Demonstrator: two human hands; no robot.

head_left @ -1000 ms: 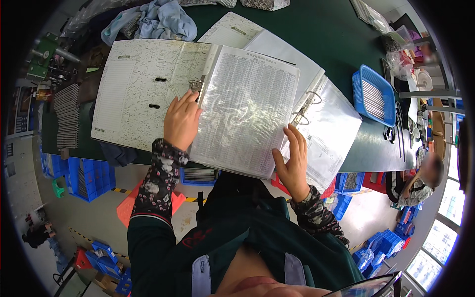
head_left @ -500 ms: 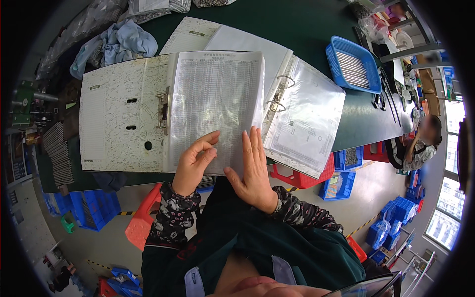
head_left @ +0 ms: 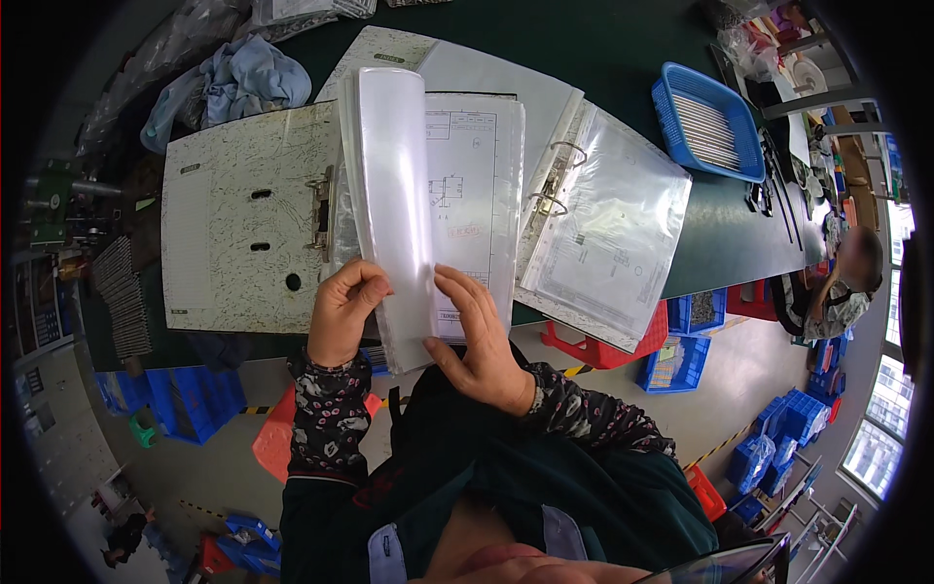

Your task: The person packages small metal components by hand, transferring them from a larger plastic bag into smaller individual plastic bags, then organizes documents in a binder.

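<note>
A lever-arch binder (head_left: pixel 219 219) with a marbled cover lies spread out in front of me. Clear plastic sleeves (head_left: pixel 394 185) stand bent over toward its left side, exposing a sheet with a technical drawing (head_left: pixel 472 195). At the lower end of the bent sleeves, my left hand (head_left: pixel 342 307) is closed, thumb and forefinger pinching their edge. My right hand (head_left: pixel 482 341) rests by the sleeves' right edge, thumb and fingers apart. Beneath and to the right lies a second open binder (head_left: pixel 623 219) with metal rings and plastic-covered drawings.
A blue basket of metal rods (head_left: pixel 700 127) stands at the table's far right. Light blue cloth (head_left: pixel 255 78) lies at the back left, metal rods (head_left: pixel 125 297) at the left edge. Red stools (head_left: pixel 608 346) and blue crates (head_left: pixel 676 363) are below the table. A person (head_left: pixel 846 282) sits at right.
The upper sleeves, flat half a second ago, are now lifted and bent leftward, uncovering the drawing. My left hand has moved slightly left and closed on them; my right hand has shifted slightly left.
</note>
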